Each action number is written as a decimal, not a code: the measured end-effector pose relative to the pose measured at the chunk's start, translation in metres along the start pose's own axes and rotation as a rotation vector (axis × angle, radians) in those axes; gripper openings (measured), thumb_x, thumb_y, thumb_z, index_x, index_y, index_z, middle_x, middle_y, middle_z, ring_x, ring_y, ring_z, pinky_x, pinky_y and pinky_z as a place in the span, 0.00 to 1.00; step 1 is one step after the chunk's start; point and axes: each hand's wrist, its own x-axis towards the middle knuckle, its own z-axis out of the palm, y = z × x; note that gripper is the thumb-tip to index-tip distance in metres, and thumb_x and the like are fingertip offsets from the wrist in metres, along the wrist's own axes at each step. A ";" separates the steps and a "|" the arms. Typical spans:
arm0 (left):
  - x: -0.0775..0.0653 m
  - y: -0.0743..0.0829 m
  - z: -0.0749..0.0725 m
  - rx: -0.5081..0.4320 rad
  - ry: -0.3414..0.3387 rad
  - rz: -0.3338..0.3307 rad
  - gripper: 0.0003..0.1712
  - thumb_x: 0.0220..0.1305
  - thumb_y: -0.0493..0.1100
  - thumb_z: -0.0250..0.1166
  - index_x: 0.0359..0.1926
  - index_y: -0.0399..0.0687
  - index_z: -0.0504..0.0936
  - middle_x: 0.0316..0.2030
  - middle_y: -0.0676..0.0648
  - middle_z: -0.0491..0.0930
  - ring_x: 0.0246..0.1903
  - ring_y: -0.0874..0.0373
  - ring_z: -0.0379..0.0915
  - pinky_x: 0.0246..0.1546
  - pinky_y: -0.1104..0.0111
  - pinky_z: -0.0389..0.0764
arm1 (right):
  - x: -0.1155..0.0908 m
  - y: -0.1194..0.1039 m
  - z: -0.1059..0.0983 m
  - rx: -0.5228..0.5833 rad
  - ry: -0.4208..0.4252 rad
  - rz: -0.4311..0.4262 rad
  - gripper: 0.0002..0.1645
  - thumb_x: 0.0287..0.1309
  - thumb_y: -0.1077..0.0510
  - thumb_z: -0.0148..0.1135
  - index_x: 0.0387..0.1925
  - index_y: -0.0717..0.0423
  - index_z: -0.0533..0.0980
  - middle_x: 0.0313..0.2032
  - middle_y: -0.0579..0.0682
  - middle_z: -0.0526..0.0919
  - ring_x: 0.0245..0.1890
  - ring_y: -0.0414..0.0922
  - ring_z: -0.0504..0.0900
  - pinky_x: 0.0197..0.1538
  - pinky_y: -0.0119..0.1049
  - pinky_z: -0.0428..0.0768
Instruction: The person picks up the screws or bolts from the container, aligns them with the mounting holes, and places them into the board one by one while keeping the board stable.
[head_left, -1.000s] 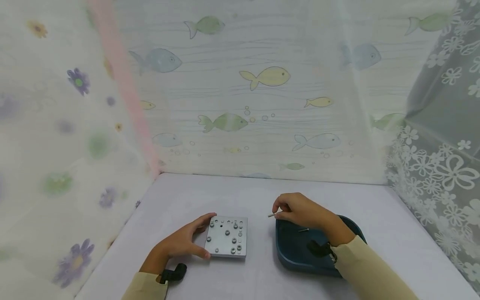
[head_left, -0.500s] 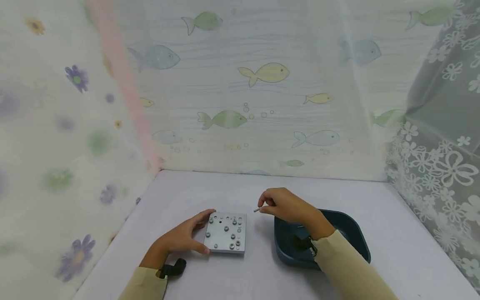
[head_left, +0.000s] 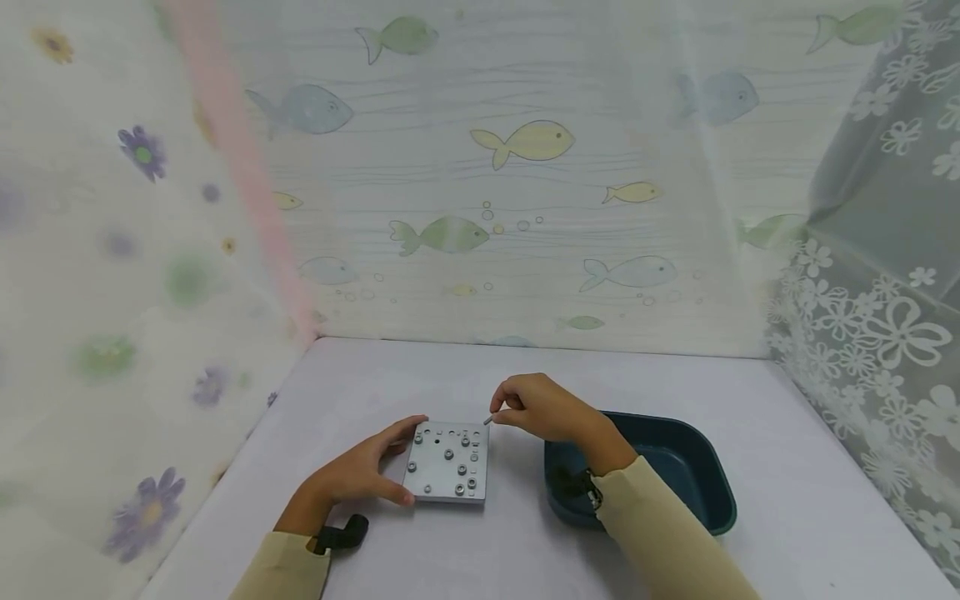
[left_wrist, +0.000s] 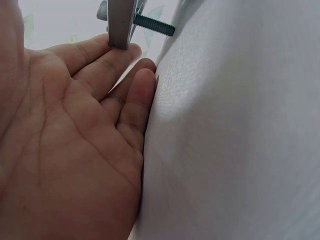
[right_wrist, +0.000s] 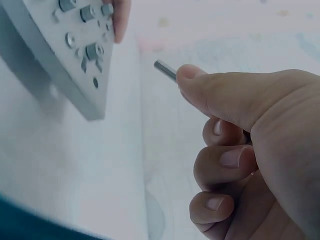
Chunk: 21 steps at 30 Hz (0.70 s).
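A square silver metal plate [head_left: 442, 477] with several socket-head screws and open holes lies left of centre in the head view. My left hand [head_left: 358, 477] holds it by its left side, thumb at the near corner and fingers at the far one. Below the plate, in the left wrist view, a threaded screw end [left_wrist: 156, 25] sticks out. Between thumb and index finger, my right hand [head_left: 549, 410] pinches a thin metal pin [right_wrist: 165, 70]. In the head view, the pin's tip comes right at the plate's far right corner; the other right fingers are curled.
A dark blue tray [head_left: 708, 475] stands on the white table [head_left: 517, 550] at the right, partly under my right forearm. Fish-patterned cloth [head_left: 442, 308] hangs behind the table, with a flowered curtain [head_left: 150, 400] on the left and lace [head_left: 877, 350] on the right.
My right hand has moved left from over the tray to the plate's far right corner, with the pin in its fingers. The left hand stays on the plate.
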 end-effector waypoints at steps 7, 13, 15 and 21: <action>0.001 0.001 0.001 0.013 0.007 -0.013 0.70 0.38 0.55 0.87 0.81 0.65 0.57 0.79 0.53 0.60 0.77 0.42 0.58 0.78 0.37 0.50 | 0.011 -0.007 0.012 0.007 -0.011 -0.024 0.06 0.68 0.52 0.68 0.44 0.46 0.85 0.19 0.44 0.70 0.22 0.40 0.69 0.28 0.31 0.69; 0.000 -0.003 0.000 0.010 0.012 -0.020 0.70 0.37 0.56 0.87 0.81 0.67 0.57 0.79 0.56 0.60 0.77 0.43 0.57 0.78 0.37 0.49 | 0.019 -0.013 0.021 0.013 -0.026 -0.014 0.09 0.68 0.51 0.68 0.45 0.48 0.85 0.19 0.43 0.70 0.22 0.40 0.70 0.28 0.31 0.69; 0.000 -0.004 -0.001 0.008 0.010 -0.012 0.70 0.38 0.56 0.87 0.81 0.67 0.57 0.79 0.56 0.60 0.77 0.43 0.57 0.78 0.37 0.49 | 0.021 -0.016 0.023 0.018 -0.027 -0.001 0.09 0.68 0.51 0.68 0.45 0.48 0.85 0.19 0.44 0.70 0.22 0.40 0.70 0.28 0.32 0.69; 0.003 -0.005 -0.001 0.001 -0.002 -0.003 0.70 0.39 0.56 0.87 0.81 0.66 0.57 0.79 0.56 0.59 0.77 0.43 0.57 0.78 0.38 0.51 | 0.029 -0.022 0.031 0.026 -0.036 0.050 0.05 0.66 0.51 0.70 0.42 0.44 0.86 0.20 0.44 0.70 0.25 0.40 0.71 0.29 0.32 0.69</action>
